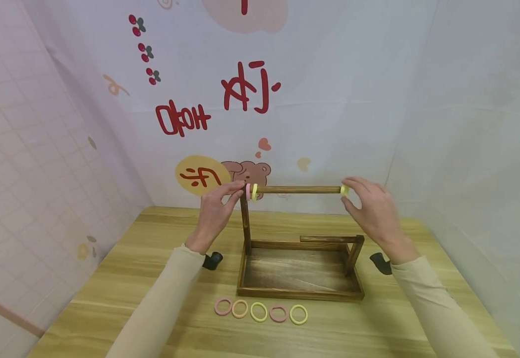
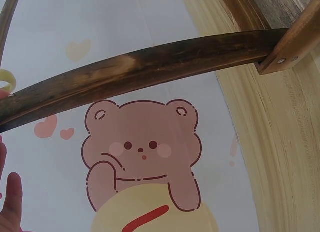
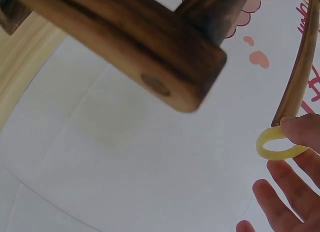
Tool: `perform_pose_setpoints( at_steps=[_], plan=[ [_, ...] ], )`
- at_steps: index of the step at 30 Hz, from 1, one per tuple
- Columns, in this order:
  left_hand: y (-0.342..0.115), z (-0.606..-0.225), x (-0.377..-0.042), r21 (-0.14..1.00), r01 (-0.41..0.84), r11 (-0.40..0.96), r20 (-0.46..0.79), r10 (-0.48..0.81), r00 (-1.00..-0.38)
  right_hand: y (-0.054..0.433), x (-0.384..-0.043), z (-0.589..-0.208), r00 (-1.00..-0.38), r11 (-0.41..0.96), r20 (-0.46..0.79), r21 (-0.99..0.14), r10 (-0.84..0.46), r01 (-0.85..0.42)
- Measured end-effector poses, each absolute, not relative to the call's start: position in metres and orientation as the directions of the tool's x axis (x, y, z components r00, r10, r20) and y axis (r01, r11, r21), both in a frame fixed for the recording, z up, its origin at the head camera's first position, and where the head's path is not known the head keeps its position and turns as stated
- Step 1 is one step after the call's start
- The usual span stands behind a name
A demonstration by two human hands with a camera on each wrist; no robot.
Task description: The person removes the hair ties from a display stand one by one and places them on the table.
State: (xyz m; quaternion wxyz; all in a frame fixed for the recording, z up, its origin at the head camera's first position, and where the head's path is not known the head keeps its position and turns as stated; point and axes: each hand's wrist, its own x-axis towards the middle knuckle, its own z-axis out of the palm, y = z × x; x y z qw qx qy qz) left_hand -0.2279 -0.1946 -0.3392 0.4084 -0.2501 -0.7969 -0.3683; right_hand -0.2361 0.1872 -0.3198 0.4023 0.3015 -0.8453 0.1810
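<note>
A dark wooden stand [image 1: 300,293] has a tall post on its left bearing a long upper rod [image 1: 300,189]. My left hand [image 1: 213,211] pinches the top of that post, at the rod's left end. A pink hair tie [image 1: 248,192] and a yellow hair tie [image 1: 254,192] hang around the rod close to those fingers. Between thumb and fingers, my right hand [image 1: 376,211] pinches another yellow hair tie [image 3: 266,153], right at the rod's free end. In the left wrist view only a few fingers [image 2: 12,202] show at the edge.
A shorter lower rod [image 1: 327,239] juts leftward from the stand's right post. Several pink, orange and yellow hair ties [image 1: 259,312] lie in a row before the base on the wooden table [image 1: 161,278]. Behind is a printed cloth [image 1: 331,124]. Black objects [image 1: 213,261] appear beside both wrists.
</note>
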Motion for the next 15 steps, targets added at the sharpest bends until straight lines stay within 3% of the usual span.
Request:
perform_pose_setpoints(
  at_steps=[15],
  plan=[
    [-0.194, -0.341, -0.23, 0.385, 0.702, 0.6, 0.837, 0.093, -0.539, 0.196, -0.209, -0.316, -0.436, 0.724, 0.804, -0.01, -0.404, -0.69]
  ],
)
